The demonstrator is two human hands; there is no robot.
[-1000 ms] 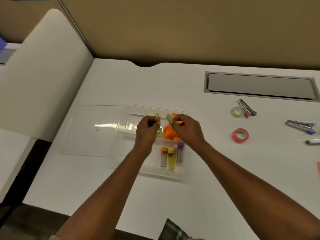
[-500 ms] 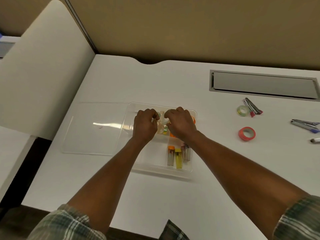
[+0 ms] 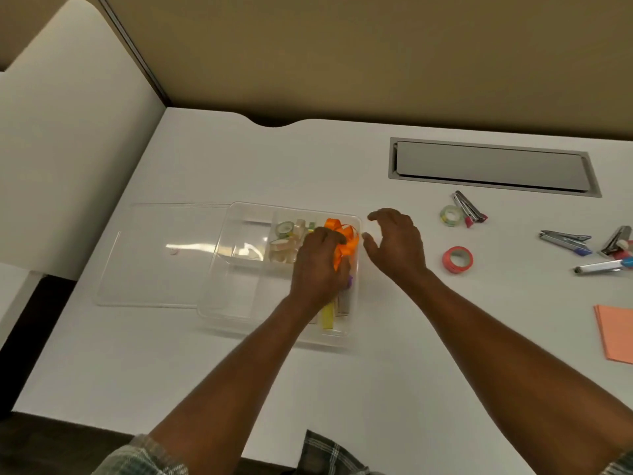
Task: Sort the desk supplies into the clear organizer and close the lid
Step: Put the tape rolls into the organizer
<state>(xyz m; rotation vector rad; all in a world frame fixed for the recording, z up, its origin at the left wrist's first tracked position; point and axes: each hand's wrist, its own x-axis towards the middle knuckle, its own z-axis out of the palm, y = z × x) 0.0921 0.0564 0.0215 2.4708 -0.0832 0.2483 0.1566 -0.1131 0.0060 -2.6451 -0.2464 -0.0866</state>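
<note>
The clear organizer [image 3: 219, 303] lies open in the middle of the white desk, its lid [image 3: 154, 255] flat beside it on the left. Several pale tape rolls [image 3: 283, 231] sit in a back compartment, an orange ribbon [image 3: 346, 234] in the back right one, and yellow and other tubes [image 3: 327, 315] in the front right one. My left hand [image 3: 318, 265] hangs over the organizer, fingers loosely curled down against the ribbon, with nothing seen in it. My right hand [image 3: 394, 243] hovers open just right of the organizer, holding nothing.
To the right on the desk lie a green tape roll [image 3: 451, 216], a red tape roll [image 3: 457, 259], metal clips [image 3: 469, 209], a stapler-like tool [image 3: 565, 238], a pen [image 3: 599, 267] and orange paper [image 3: 616, 334]. A grey cable hatch [image 3: 493, 168] sits at the back.
Both hands have let go of the small tape rolls they pinched over the back compartment. My right hand has drawn out to the right of the organizer and opened; my left hand stays over it.
</note>
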